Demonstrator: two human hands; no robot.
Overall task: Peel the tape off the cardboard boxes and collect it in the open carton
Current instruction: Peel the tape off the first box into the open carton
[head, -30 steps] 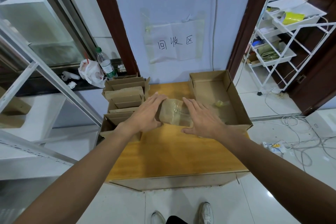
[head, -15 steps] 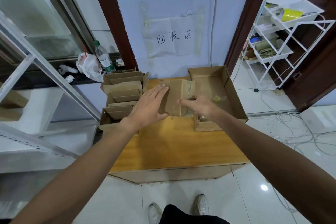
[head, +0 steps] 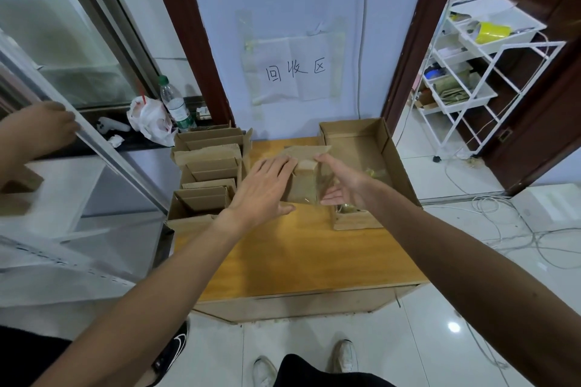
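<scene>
1. Head view, the step: the person holds one small box (head: 304,181) up over the table (head: 298,258). It is just beside the open carton (head: 389,151) and does not touch the table top.
2. Head view, the hands: the left hand (head: 267,190) lies flat on the left side of the small box, with its fingers straight and close together. The right hand (head: 344,187) grips the right end, thumb on top and fingers curled under it.
3. Head view, the tape: clear shiny tape (head: 327,181) shows on the right side of the small box, by the right hand. I think the peeling is just starting. I cannot tell if an end is loose yet.
4. Head view, the next move: it needs a fingertip to find a tape edge and lift it. Then comes a slow pull while the left hand keeps the small box from moving. After that it is a short reach right to drop the tape in the open carton.
5. Head view, counting:
   - one small box in the hands
   - one open carton
   - one stack of boxes (head: 209,166) on the left, about three, hard to count
   - some scrunched tape bits (head: 374,173) in the open carton, too small to count
   - one bottle (head: 174,104), one plastic bag (head: 147,119), one paper sign (head: 295,71) and one white rack (head: 471,78)
</scene>
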